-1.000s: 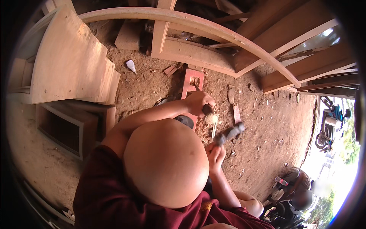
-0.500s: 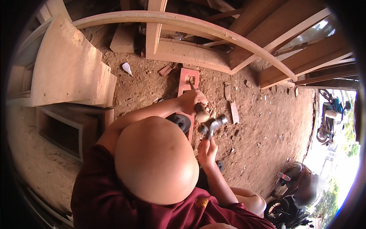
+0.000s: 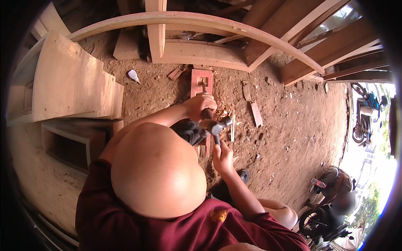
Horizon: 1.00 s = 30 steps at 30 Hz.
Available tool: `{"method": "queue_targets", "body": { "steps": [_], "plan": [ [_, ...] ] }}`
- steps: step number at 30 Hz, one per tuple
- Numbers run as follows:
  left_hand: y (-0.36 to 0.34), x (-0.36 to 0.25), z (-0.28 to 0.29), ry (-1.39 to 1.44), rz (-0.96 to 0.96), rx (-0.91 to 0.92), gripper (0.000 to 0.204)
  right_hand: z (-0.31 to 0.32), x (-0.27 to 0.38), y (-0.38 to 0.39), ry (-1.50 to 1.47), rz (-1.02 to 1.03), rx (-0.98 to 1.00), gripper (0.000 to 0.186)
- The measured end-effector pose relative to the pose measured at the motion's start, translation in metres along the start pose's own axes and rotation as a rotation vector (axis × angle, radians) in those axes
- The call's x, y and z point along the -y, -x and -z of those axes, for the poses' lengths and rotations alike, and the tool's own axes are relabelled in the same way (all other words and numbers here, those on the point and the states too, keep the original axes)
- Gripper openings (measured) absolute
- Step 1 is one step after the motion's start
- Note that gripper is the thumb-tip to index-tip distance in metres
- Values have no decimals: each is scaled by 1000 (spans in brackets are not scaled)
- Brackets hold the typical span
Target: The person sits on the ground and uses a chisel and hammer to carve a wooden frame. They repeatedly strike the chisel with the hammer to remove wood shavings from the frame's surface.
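My left hand (image 3: 201,106) is closed around a chisel (image 3: 207,113), whose blade points away from me. Its tip sits at a rectangular recess in a reddish wooden piece (image 3: 196,82) lying on the ground. In my right hand (image 3: 223,157) is a hammer (image 3: 220,126), gripped by the handle. The hammer's metal head is right at the butt of the chisel; whether they touch I cannot tell. Beside the wooden piece a dark shoe (image 3: 187,130) shows, partly hidden by my arm and knee.
A pale wooden frame with a curved rail (image 3: 201,19) spans the far side. Curved wooden panels (image 3: 69,79) and a box-like frame (image 3: 67,142) stand at left. A white bottle (image 3: 133,75) and wood scraps (image 3: 256,113) lie on the dirt. Motorcycles (image 3: 312,219) are at right.
The hammer has come left, up to the chisel's butt, with my right hand. My left hand still grips the chisel at the recess. The whole view has shifted slightly.
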<state>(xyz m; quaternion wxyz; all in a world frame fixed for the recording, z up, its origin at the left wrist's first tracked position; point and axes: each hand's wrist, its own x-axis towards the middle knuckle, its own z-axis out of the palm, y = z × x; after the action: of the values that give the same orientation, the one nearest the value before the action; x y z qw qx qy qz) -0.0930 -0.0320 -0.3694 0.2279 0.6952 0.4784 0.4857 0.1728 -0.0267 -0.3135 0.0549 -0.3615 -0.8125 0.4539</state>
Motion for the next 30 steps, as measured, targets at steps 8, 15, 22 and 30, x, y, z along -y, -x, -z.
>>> {"method": "queue_targets", "body": {
  "steps": [8, 15, 22, 30],
  "plan": [
    [5, 1, 7, -47, 26, 23, 22, -10, 7, -2, 98, 20, 45, 36],
    [9, 3, 6, -82, -30, 96, 24, -22, 13, -3, 190, -10, 97, 35],
    [42, -15, -28, 72, 311, -415, 44, -26, 14, 6, -105, -94, 175, 33],
    [14, -41, -10, 1472, 1156, -469, 30, -21, 2, -4, -190, -95, 159, 35]
  ]
}}
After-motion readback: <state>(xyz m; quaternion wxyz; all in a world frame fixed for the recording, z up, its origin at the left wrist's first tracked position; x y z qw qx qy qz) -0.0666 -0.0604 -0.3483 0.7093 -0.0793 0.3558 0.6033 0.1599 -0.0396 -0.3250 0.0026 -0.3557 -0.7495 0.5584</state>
